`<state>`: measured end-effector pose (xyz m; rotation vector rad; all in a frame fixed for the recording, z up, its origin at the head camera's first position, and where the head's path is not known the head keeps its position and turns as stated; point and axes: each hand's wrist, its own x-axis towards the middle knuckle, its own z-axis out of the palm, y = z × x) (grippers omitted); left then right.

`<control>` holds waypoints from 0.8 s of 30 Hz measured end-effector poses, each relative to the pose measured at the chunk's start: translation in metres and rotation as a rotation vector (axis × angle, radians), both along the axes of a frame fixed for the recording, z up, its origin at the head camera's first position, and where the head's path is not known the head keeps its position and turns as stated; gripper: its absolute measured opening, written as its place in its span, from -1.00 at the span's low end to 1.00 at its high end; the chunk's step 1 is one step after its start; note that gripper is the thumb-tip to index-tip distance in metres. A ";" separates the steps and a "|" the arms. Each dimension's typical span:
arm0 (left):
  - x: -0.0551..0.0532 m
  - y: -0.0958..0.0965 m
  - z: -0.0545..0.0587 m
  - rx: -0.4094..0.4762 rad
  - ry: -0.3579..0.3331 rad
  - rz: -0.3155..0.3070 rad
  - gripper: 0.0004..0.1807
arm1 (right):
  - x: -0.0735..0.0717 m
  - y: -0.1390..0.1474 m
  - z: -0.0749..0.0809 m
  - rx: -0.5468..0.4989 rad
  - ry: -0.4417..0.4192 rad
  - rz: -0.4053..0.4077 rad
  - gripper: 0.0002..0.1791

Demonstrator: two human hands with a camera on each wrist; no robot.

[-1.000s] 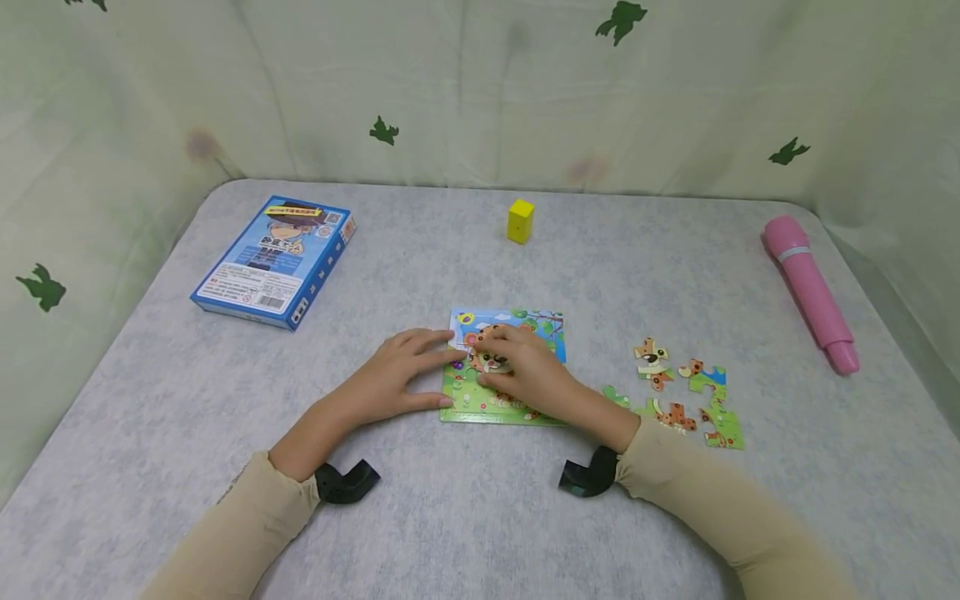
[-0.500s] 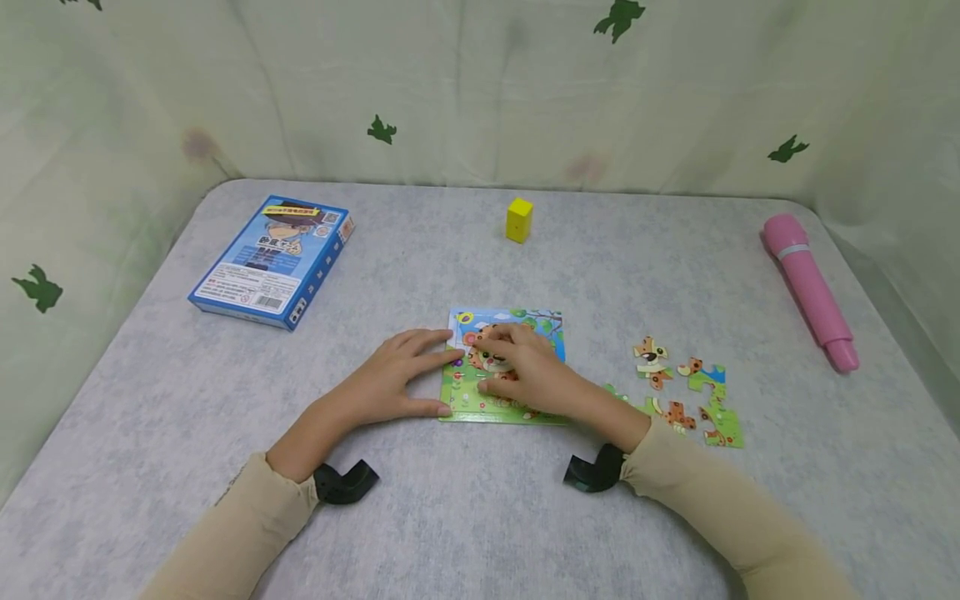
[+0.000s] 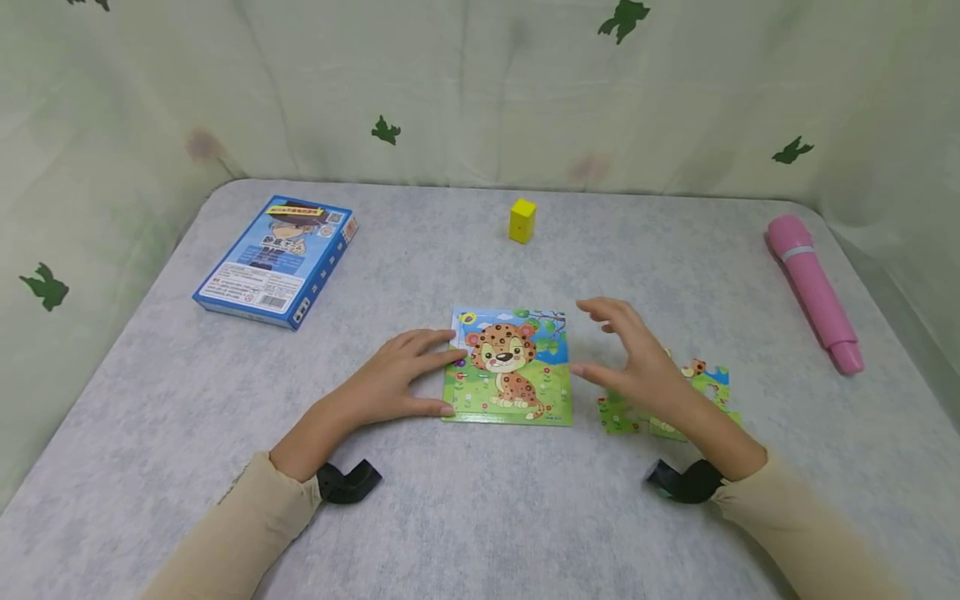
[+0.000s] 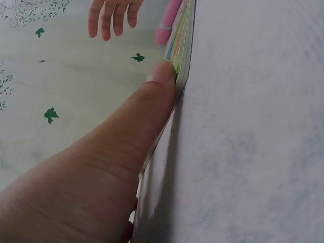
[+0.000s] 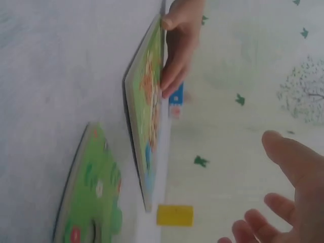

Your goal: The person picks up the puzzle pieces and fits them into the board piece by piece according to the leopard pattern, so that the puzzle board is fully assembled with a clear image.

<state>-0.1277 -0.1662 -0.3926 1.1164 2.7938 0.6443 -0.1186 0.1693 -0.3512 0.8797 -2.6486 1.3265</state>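
Observation:
A square puzzle board (image 3: 551,390) with a spotted leopard cub picture lies flat on the table in the middle of the head view. My left hand (image 3: 393,375) rests along its left edge, fingers spread and thumb touching the lower left corner. In the left wrist view the thumb (image 4: 161,73) lies on the board's corner. To the right of the board, my right hand (image 3: 637,362) hovers with fingers apart and nothing between them. Below it are loose puzzle pieces (image 3: 618,414), partly hidden by the hand and forearm; one green piece (image 5: 93,190) shows in the right wrist view.
A blue picture box (image 3: 273,262) lies at the back left of the table. Behind the board stands a small yellow block (image 3: 522,222). Toward the right edge lies a pink wand-shaped object (image 3: 816,292). A pale curtain (image 3: 480,92) with green bird shapes surrounds the table.
My right hand has lifted off the board and moved right, uncovering the leopard cub picture and covering some of the loose pieces. The left hand stays at the board's left edge.

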 end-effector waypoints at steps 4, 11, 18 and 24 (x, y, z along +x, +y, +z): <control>0.000 0.000 0.000 -0.007 -0.003 0.001 -0.17 | 0.005 0.029 0.003 0.030 0.047 -0.088 -0.18; 0.000 0.001 0.002 0.001 -0.010 0.003 -0.18 | 0.011 0.066 -0.005 0.052 -0.001 -0.165 -0.19; 0.001 0.001 0.003 -0.003 -0.016 0.010 -0.18 | 0.008 0.085 -0.023 0.102 -0.107 -0.188 -0.28; 0.001 0.001 0.002 -0.007 -0.017 0.011 -0.18 | 0.007 0.096 -0.025 0.170 -0.208 -0.130 -0.27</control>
